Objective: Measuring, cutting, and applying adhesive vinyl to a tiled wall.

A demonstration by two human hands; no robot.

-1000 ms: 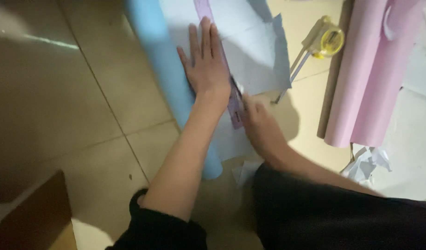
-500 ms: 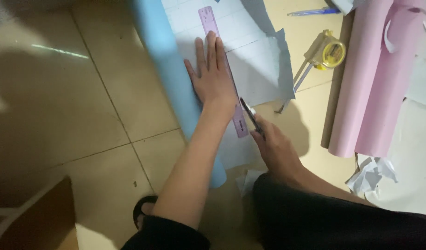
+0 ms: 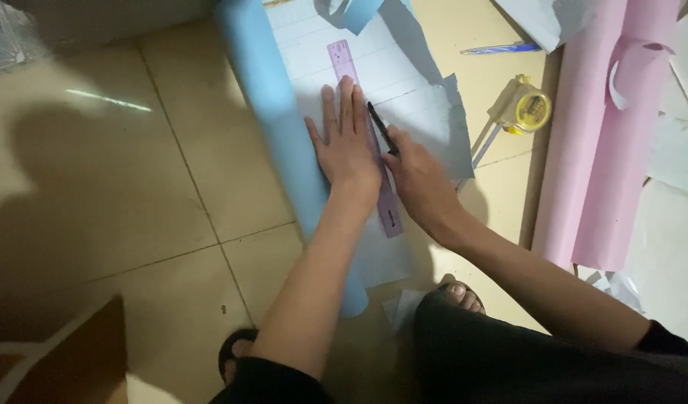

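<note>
My left hand lies flat, fingers spread, on a purple ruler that rests lengthwise on a pale blue sheet spread over the tiled floor. My right hand grips a black pen, its tip touching the sheet right beside the ruler's right edge. The sheet unrolls from a light blue paper roll just left of my left hand.
A pink paper roll lies at the right. A yellow tape dispenser and a blue pen sit between the rolls. Paper scraps lie lower right. A brown box corner is lower left. My sandalled feet show below.
My right hand has slid the black pen up along the ruler's edge, away from me. My left hand stays pressed on the ruler.
</note>
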